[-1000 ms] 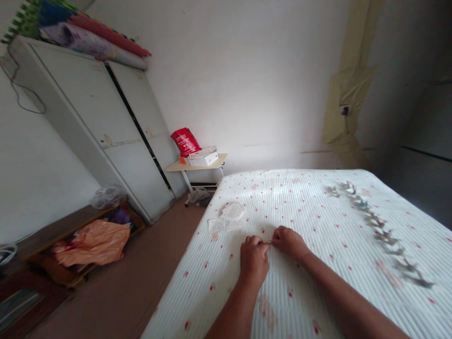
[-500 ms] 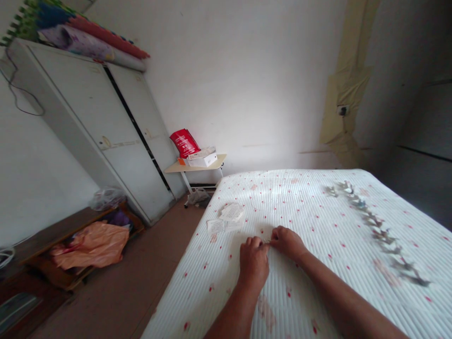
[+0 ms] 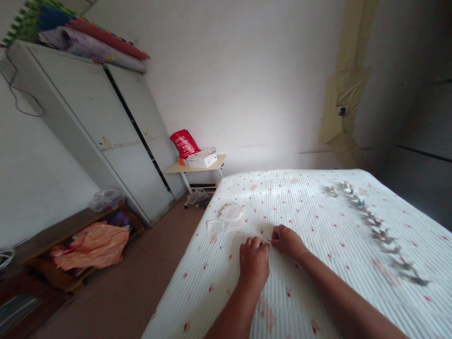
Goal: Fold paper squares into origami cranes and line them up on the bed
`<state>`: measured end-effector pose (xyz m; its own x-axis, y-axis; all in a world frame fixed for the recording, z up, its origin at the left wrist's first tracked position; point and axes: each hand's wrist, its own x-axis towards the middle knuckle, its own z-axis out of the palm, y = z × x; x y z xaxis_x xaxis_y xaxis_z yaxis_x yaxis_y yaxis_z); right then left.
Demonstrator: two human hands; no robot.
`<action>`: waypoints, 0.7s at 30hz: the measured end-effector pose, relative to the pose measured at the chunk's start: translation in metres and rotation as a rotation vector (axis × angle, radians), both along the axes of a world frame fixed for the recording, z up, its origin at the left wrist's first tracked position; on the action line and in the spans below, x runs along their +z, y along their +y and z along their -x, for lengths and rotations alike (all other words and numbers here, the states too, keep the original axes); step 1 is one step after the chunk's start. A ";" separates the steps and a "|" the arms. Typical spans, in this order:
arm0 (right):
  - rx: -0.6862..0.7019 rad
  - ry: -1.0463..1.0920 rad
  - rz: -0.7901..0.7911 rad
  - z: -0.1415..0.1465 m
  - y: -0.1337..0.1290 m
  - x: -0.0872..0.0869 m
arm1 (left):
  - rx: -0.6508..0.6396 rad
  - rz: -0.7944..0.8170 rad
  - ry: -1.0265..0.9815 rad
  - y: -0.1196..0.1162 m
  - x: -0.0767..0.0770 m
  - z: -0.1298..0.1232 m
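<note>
Together, our left hand (image 3: pixel 254 264) and right hand (image 3: pixel 288 242) pinch a small thin piece (image 3: pixel 269 241), likely to steady it. Paper slips (image 3: pixel 231 212) lie left, within reach; folded pieces (image 3: pixel 383 236) line the right, clear of our arms.

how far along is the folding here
Looks done: the row of small folded pieces on the right of the mattress. In hand: a tiny piece between the left hand and right hand, too small to judge. Apparently left: the flat printed papers; how many is unclear.
</note>
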<state>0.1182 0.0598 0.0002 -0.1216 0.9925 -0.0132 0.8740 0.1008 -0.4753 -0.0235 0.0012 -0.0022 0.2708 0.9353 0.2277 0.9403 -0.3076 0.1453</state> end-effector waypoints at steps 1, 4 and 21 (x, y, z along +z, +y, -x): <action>0.004 0.013 0.008 -0.001 0.001 0.000 | 0.000 0.001 -0.002 0.000 0.001 0.000; 0.014 0.035 0.016 -0.003 0.003 -0.001 | 0.004 0.016 0.002 0.000 0.003 0.000; 0.046 0.259 0.083 -0.024 0.008 0.001 | 0.019 0.047 0.000 -0.001 0.003 -0.001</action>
<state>0.1423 0.0681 0.0010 -0.1763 0.9827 -0.0566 0.7178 0.0890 -0.6906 -0.0224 0.0004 0.0012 0.2527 0.9500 0.1833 0.9461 -0.2823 0.1588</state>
